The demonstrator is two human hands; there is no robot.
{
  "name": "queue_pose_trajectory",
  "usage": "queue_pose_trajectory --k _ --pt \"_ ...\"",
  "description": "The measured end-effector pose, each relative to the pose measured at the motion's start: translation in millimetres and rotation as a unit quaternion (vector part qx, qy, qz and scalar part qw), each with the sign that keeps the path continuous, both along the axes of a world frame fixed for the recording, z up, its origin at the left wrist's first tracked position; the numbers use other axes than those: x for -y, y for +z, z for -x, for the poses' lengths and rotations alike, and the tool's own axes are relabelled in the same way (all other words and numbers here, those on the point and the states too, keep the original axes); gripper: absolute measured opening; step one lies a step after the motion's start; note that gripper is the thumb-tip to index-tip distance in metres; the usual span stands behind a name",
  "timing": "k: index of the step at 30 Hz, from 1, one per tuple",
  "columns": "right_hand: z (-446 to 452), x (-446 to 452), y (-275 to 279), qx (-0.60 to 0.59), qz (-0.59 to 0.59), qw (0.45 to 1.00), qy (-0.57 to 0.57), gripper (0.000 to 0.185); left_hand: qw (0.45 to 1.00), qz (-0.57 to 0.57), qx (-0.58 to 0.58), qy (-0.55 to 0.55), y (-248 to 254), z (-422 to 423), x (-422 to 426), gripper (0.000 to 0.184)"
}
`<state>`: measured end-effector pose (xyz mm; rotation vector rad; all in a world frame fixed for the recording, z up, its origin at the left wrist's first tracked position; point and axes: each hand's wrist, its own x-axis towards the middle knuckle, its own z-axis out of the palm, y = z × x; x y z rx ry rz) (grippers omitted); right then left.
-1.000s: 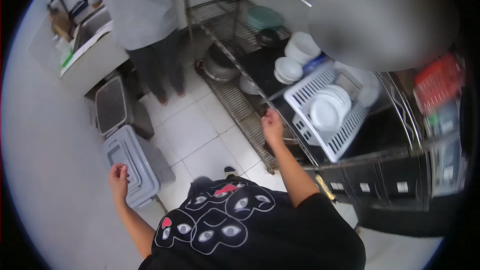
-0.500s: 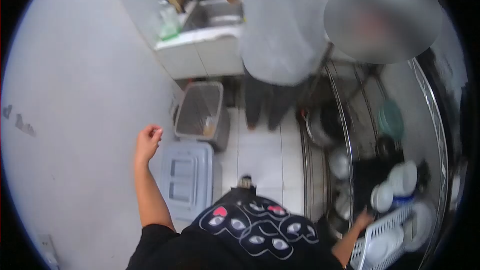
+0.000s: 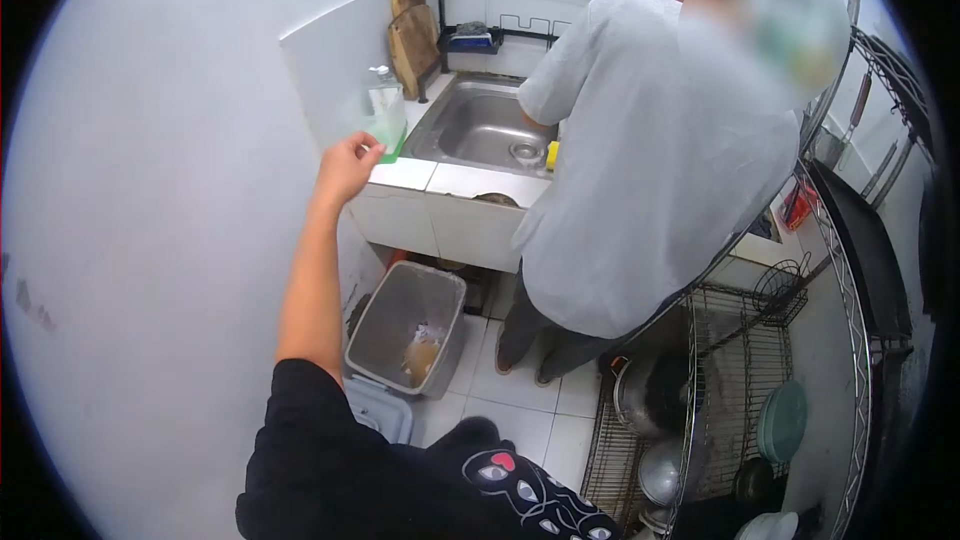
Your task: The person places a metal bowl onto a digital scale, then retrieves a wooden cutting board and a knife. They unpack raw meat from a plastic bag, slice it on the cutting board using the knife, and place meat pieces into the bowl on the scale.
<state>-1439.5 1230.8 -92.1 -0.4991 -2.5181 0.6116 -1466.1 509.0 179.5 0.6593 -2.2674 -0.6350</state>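
My left hand (image 3: 349, 168) is stretched forward over the front left corner of the sink counter (image 3: 402, 174). Its fingers are curled together, and I see nothing held in them. Just beyond the fingertips, a clear pump bottle (image 3: 386, 100) stands on the counter by a green tray (image 3: 401, 146); whether the hand touches either I cannot tell. Right of these is a steel sink (image 3: 460, 125) with a yellow item (image 3: 552, 155) at its edge. My right hand is out of view.
A person in a grey shirt (image 3: 640, 160) stands at the sink's right side. Below the counter is a grey bin (image 3: 372, 340) holding scraps, with a blue-grey lidded box (image 3: 385, 410) nearer me. A wire rack (image 3: 720, 360) with pots and a green basin (image 3: 780, 420) lines the right.
I have come closer to the sink, and my left hand has moved up and forward toward the bottle. My right hand, earlier by the white dish basket, has left the view.
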Motion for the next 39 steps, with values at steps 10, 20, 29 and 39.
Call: queue_pose_trajectory --k 10,20,29,39 --pt "89.6 94.0 17.9 0.015 0.011 0.999 0.032 0.044 0.989 0.028 -0.020 0.146 30.1 167.8 179.5 0.026" --pt "122.5 155.6 41.0 0.066 -0.025 0.996 -0.053 0.041 0.983 -0.008 0.031 0.181 18.8 341.1 334.2 0.041" --pt "125.7 192.9 54.3 0.089 -0.033 0.989 -0.113 0.039 0.973 -0.038 -0.031 0.227 -3.3 438.0 394.6 0.063" --pt "114.5 218.7 56.5 0.099 -0.036 0.985 -0.140 0.036 0.972 -0.148 -0.079 0.163 -5.2 452.4 433.5 0.054"
